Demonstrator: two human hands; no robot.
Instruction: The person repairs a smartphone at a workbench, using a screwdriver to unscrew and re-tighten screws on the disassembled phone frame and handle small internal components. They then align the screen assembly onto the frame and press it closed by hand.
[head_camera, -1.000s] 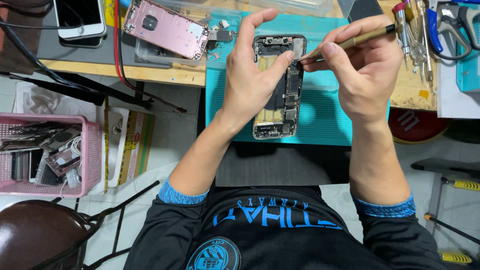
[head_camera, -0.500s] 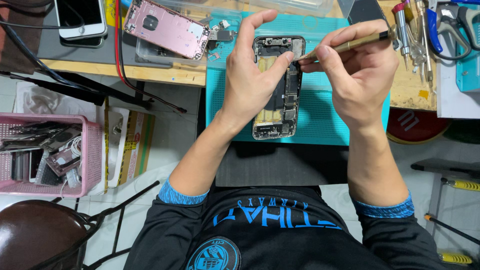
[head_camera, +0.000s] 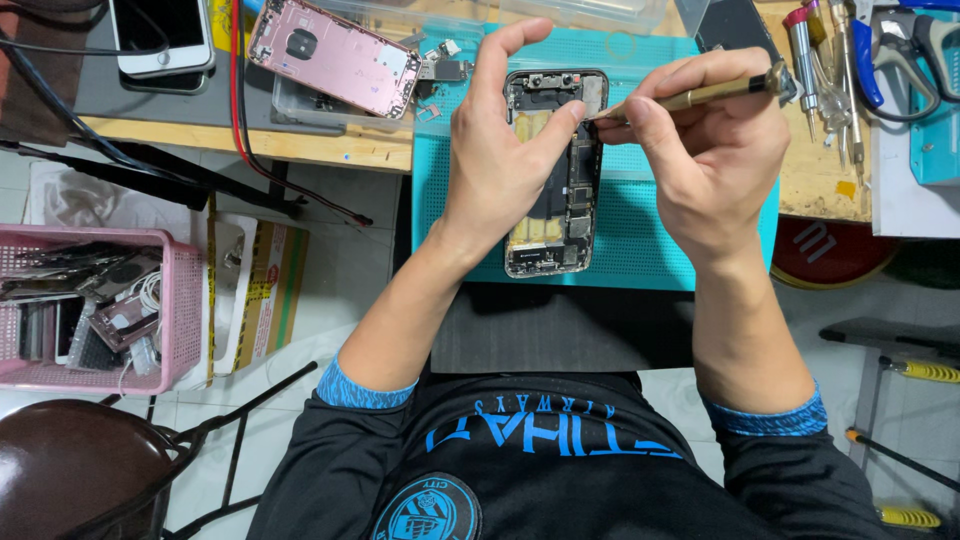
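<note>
An opened phone body (head_camera: 570, 215) with bare circuit parts lies on a teal work mat (head_camera: 640, 230). My left hand (head_camera: 500, 160) rests on the phone's left side, thumb pressing near its upper right edge, fingers raised. My right hand (head_camera: 710, 150) grips a slim brass-coloured screwdriver (head_camera: 700, 95), its tip touching the phone's upper right corner next to my left thumb.
A pink phone back shell (head_camera: 335, 55) sits on a clear tray at the upper left, next to a white phone (head_camera: 160, 35). Screwdrivers and pliers (head_camera: 850, 60) lie at the upper right. A pink basket (head_camera: 185, 300) of phone parts stands on the floor at left, a brown stool (head_camera: 70, 470) below.
My right hand with the screwdriver has shifted slightly; its tip stays at the phone's upper right corner. My left hand stays on the phone.
</note>
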